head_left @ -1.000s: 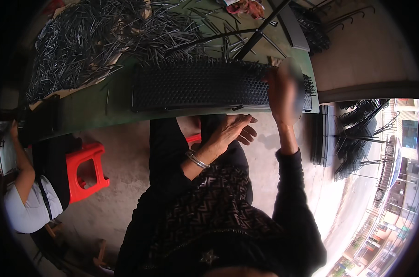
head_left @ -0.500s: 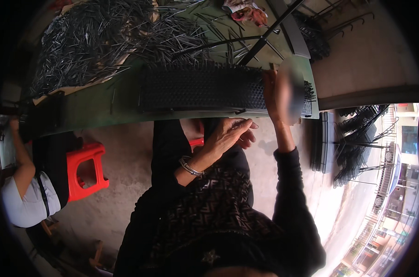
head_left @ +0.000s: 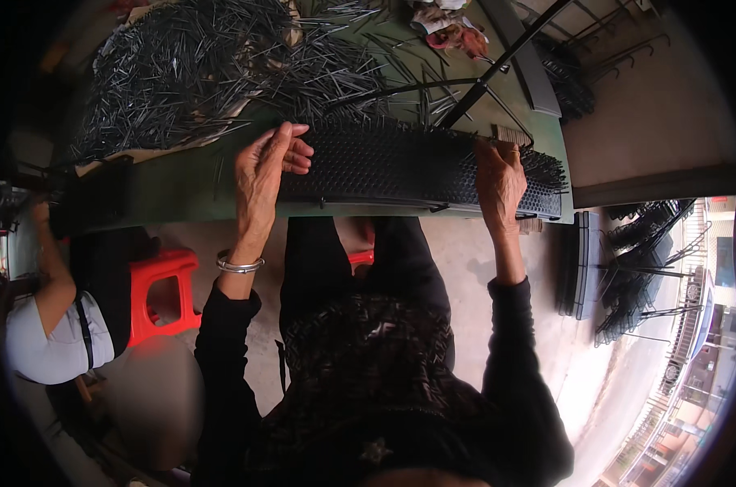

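Observation:
A long black panel [head_left: 368, 170], with rows of small holes and thin rods bristling from its far edge and right end, lies along the table's near edge. Beside its left end is my left hand [head_left: 266, 166], fingers loosely bent and apart, with nothing in them; they overlap the panel's edge. Over the right part of the panel, my right hand [head_left: 500, 178] has its fingers curled and pressed together near the far edge. Whatever those fingertips hold is hidden. Behind the panel spreads a big pile of thin dark metal rods [head_left: 189, 73].
A black bar frame [head_left: 480, 88] slants over the green table [head_left: 161, 187]. A crumpled cloth [head_left: 457, 36] lies at the back. On the left sits another person [head_left: 64, 333] near a red stool [head_left: 163, 296]. Black wire racks [head_left: 644, 260] stand at the right.
My left hand has moved from in front of the table to the panel's left end. My right hand now has its fingers curled at the panel's far edge. The view has shifted slightly.

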A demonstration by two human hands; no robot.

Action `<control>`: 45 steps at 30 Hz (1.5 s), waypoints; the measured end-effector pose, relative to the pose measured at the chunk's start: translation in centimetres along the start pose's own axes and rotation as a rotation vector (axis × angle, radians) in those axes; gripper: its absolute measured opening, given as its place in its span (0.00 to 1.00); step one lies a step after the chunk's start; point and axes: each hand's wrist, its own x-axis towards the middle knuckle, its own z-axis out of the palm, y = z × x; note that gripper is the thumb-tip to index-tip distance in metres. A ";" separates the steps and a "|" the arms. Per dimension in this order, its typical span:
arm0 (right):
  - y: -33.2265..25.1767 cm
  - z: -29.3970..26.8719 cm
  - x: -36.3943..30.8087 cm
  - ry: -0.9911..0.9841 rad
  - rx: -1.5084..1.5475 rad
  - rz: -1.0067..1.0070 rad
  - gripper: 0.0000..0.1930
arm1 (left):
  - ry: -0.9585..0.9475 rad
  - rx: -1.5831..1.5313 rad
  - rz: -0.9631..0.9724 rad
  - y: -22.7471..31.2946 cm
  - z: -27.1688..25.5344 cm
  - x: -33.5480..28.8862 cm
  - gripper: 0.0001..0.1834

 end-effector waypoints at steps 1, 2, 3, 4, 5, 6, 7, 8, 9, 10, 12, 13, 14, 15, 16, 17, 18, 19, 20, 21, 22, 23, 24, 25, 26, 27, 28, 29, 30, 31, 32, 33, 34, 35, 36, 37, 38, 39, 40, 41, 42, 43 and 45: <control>-0.2 -0.5 -0.3 -0.026 0.023 0.001 0.10 | 0.030 0.031 0.037 -0.4 -0.9 1.0 0.20; -0.9 -1.1 -0.5 -0.019 0.082 0.028 0.10 | 0.048 0.042 0.052 -0.8 -1.9 2.3 0.20; -1.6 -1.4 -0.7 -0.014 0.144 0.054 0.11 | 0.077 0.195 0.184 -1.2 -2.7 3.7 0.17; -2.5 -1.7 -1.1 -0.040 0.229 0.094 0.11 | 0.106 0.349 0.314 -1.3 -3.7 5.2 0.15; -2.9 -2.1 -1.6 -0.069 0.299 0.139 0.12 | 0.115 0.352 0.322 -1.2 -3.8 6.6 0.15; -2.9 -1.6 -2.5 -0.062 0.345 0.135 0.12 | 0.052 0.664 0.380 -0.7 -3.6 7.9 0.15; -3.0 -1.3 -3.3 -0.052 0.393 0.063 0.12 | -0.012 0.977 0.429 -0.3 -3.6 9.3 0.18; -3.5 -1.1 -3.9 -0.086 0.388 0.092 0.13 | -0.120 1.148 0.588 -0.6 -4.1 10.8 0.23; -4.2 -0.7 -4.5 -0.124 0.388 0.119 0.13 | -0.231 1.321 0.741 -1.8 -5.0 12.4 0.30; -4.7 -0.4 -4.8 -0.121 0.408 0.104 0.13 | -0.331 1.585 0.813 -3.3 -6.9 15.1 0.45; -4.7 0.3 -5.4 -0.031 0.376 0.062 0.13 | -0.507 1.640 0.770 -3.2 -6.7 16.9 0.51; -4.8 0.3 -5.6 -0.028 0.386 0.060 0.13 | -0.687 1.677 0.719 -3.3 -6.5 17.7 0.57; -5.1 0.1 -5.5 -0.040 0.338 0.078 0.12 | -0.776 1.729 0.726 -3.7 -6.2 18.6 0.65; -5.2 0.0 -5.6 -0.051 0.290 0.099 0.12 | -0.808 1.790 0.799 -3.9 -5.4 19.0 0.66; -5.3 0.0 -5.7 -0.085 0.264 0.093 0.12 | -0.883 1.764 0.812 -4.0 -4.7 19.5 0.68; -5.3 0.2 -5.7 -0.083 0.269 0.090 0.12 | -0.955 1.738 0.824 -3.9 -4.0 20.0 0.70; -5.5 0.6 -5.8 -0.088 0.228 0.072 0.12 | -0.991 1.733 0.870 -4.4 -3.5 20.5 0.73; -5.7 0.9 -5.9 -0.093 0.185 0.054 0.13 | -1.046 1.742 0.913 -4.8 -3.1 21.0 0.75; -5.7 1.2 -6.1 -0.099 0.165 0.060 0.14 | -1.096 1.717 0.935 -5.2 -2.2 21.4 0.75; -5.8 1.3 -6.1 -0.099 0.161 0.059 0.14 | -1.145 1.691 0.956 -5.6 -1.4 21.8 0.76; -5.9 1.4 -6.1 -0.098 0.154 0.073 0.15 | -1.180 1.746 0.969 -6.1 -0.6 22.0 0.76; -6.1 1.4 -6.2 -0.099 0.151 0.089 0.16 | -1.156 1.712 1.063 -6.6 -0.2 22.0 0.77; -6.1 1.6 -6.5 -0.108 0.160 0.106 0.17 | -1.194 1.706 0.962 -6.9 0.1 22.5 0.77; -6.0 1.8 -6.5 -0.110 0.162 0.107 0.17 | -1.230 1.698 0.859 -7.2 0.5 22.8 0.77; -5.9 1.9 -6.6 -0.110 0.159 0.104 0.17 | -1.235 1.695 0.857 -7.5 0.8 23.1 0.77; -5.8 2.0 -6.6 -0.110 0.156 0.101 0.17 | -1.252 1.762 0.826 -7.8 1.1 23.3 0.77; -5.9 2.1 -6.7 -0.107 0.159 0.109 0.17 | -1.268 1.830 0.793 -8.1 1.4 23.5 0.77; -6.0 2.1 -6.7 -0.111 0.157 0.112 0.17 | -1.273 1.827 0.793 -8.1 1.7 23.6 0.77; -6.0 2.2 -6.8 -0.105 0.151 0.116 0.17 | -1.266 1.783 0.755 -8.1 2.0 23.6 0.76; -6.0 2.2 -6.8 -0.100 0.145 0.120 0.17 | -1.258 1.739 0.716 -8.1 2.4 23.7 0.75; -6.1 2.2 -6.7 -0.105 0.148 0.119 0.17 | -1.266 1.732 0.726 -8.0 2.6 23.8 0.74; -6.3 2.2 -6.7 -0.119 0.136 0.125 0.17 | -1.268 1.732 0.718 -8.4 2.5 24.0 0.74; -6.4 2.2 -6.7 -0.134 0.124 0.132 0.17 | -1.226 1.720 0.682 -8.8 2.4 24.3 0.73; -6.3 2.2 -6.6 -0.139 0.122 0.134 0.17 | -1.186 1.704 0.652 -8.9 2.7 24.4 0.72; -6.3 2.2 -6.6 -0.134 0.124 0.137 0.17 | -1.165 1.683 0.589 -9.0 3.0 24.4 0.70; -6.3 2.2 -6.7 -0.130 0.125 0.140 0.17 | -1.172 1.677 0.586 -9.3 3.2 24.2 0.70; -6.3 2.3 -6.6 -0.135 0.125 0.142 0.17 | -1.147 1.702 0.568 -9.6 3.4 24.0 0.71; -6.3 2.4 -6.5 -0.141 0.130 0.144 0.17 | -1.124 1.725 0.549 -9.8 3.4 23.8 0.71; -6.3 2.5 -6.6 -0.149 0.135 0.148 0.17 | -1.114 1.756 0.572 -10.3 3.4 23.7 0.71; -6.3 2.5 -6.5 -0.146 0.131 0.145 0.17 | -1.110 1.754 0.577 -9.8 3.5 23.9 0.71; -6.3 2.5 -6.4 -0.132 0.124 0.135 0.16 | -1.177 1.707 0.607 -9.2 3.7 24.5 0.70; -6.3 2.4 -6.4 -0.119 0.117 0.125 0.16 | -1.244 1.659 0.637 -8.8 3.9 24.7 0.69; -6.4 2.6 -6.2 -0.123 0.122 0.133 0.16 | -1.292 1.645 0.626 -9.0 3.6 24.9 0.66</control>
